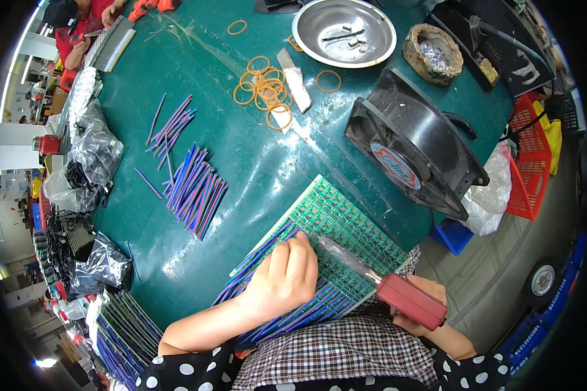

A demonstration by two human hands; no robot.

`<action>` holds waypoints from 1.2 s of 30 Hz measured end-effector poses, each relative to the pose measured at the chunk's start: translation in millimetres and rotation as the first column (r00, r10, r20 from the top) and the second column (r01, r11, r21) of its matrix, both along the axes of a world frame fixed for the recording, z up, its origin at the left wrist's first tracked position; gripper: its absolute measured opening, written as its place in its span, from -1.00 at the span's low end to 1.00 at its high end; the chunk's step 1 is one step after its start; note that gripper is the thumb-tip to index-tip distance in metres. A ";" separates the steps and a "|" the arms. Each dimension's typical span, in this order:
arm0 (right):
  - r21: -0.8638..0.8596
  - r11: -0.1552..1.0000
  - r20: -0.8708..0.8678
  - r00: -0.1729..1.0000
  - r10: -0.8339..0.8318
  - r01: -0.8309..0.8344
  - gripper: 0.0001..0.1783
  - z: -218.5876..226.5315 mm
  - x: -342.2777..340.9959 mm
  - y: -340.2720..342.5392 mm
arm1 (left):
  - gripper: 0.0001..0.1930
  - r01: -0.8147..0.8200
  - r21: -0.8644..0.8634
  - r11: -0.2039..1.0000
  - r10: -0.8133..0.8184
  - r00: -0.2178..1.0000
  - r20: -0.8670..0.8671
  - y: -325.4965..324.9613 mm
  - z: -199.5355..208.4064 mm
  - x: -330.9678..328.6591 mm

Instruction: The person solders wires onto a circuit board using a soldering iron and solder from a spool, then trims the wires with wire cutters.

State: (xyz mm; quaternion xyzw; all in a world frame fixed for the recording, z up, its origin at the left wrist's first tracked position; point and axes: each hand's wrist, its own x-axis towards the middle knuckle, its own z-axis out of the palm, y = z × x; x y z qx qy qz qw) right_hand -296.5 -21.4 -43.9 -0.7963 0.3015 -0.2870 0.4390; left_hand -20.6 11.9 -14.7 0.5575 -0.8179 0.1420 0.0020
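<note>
A green circuit board panel [365,228], crowded with small parts, lies tilted at the table's near edge. Rows of blue, purple and dark wires [267,244] run from it toward the lower left. My left hand [284,270] rests over the board, its fingers pinched on what looks like a wire end; the fingertips partly hide it. Gripped in my right hand [430,293] is a soldering gun [411,303] with a red body. Its metal barrel points left across the board, the tip close to my left fingertips. Whether the tip touches the board I cannot tell.
Loose wires [195,192] lie in a pile left of the board. Beyond are rubber bands [264,85], a metal bowl [306,39], a rough round dish [414,55] and a black fan [417,137] at right. Wired boards [127,332] stand at lower left. A person [98,16] sits far left.
</note>
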 end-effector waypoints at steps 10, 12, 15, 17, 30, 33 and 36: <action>0.401 0.908 0.015 0.990 -0.142 0.124 -0.25 -13.5 -17.0 22.4 | -0.80 0.010 -0.009 1.000 -0.008 0.993 0.118 1.4 2.8 -2.1; 0.413 0.898 -0.063 0.988 -0.139 0.153 -0.24 -6.7 -18.1 18.9 | -0.78 -0.016 -0.030 0.999 0.019 0.995 0.100 -1.4 3.8 -5.3; 0.359 0.908 -0.041 0.975 -0.217 0.217 -0.20 -20.6 -23.9 32.6 | -0.77 -0.212 0.184 0.960 0.258 0.924 -0.281 -1.0 19.4 -1.0; 0.303 0.923 -0.041 0.971 -0.235 0.236 -0.20 -21.6 -25.2 31.9 | -0.84 -0.390 0.333 0.859 0.491 0.812 -0.315 -7.1 30.8 22.6; 0.390 0.894 0.021 0.969 -0.246 0.218 -0.37 -6.1 -12.3 24.1 | -0.88 -0.614 0.287 0.735 0.615 0.426 -0.663 -13.7 8.8 87.6; 0.376 0.896 -0.046 0.970 -0.239 0.238 -0.42 -5.5 -13.3 24.7 | -0.86 -0.593 0.271 0.758 0.608 0.495 -0.620 -13.6 7.3 89.1; 0.364 0.899 -0.054 0.969 -0.242 0.244 -0.41 -11.4 -17.1 28.4 | -0.87 -0.574 0.356 0.737 0.612 0.344 -0.712 -11.1 5.4 92.4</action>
